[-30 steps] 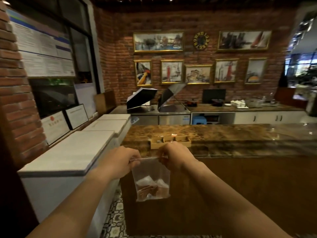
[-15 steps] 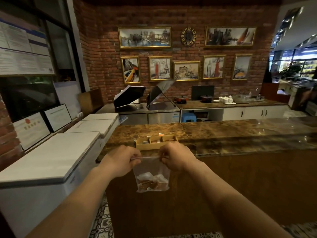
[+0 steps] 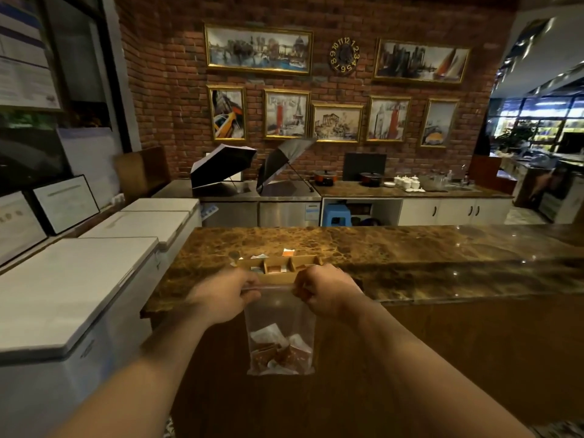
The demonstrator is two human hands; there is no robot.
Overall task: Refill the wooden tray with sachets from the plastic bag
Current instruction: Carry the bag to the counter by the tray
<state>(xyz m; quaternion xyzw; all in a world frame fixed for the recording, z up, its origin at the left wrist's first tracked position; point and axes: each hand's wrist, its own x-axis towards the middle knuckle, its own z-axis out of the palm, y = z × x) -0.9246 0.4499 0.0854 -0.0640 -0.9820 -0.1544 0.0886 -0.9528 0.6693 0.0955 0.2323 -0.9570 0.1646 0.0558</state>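
A clear plastic bag hangs in front of the counter, with brown and white sachets piled at its bottom. My left hand grips the bag's top strip at its left end. My right hand grips the same strip at its right end. Just beyond my hands, a wooden tray with several compartments sits near the front edge of the marble counter. A few sachets lie in the tray, and its near wall is partly hidden by my hands.
White chest freezers stand along the left. Behind the counter are steel units with two open umbrellas, pots and white cups on a back worktop, and a blue stool underneath.
The view has come closer to the counter, so the tray looks larger and nearer. Both hands keep their grip on the bag's top strip.
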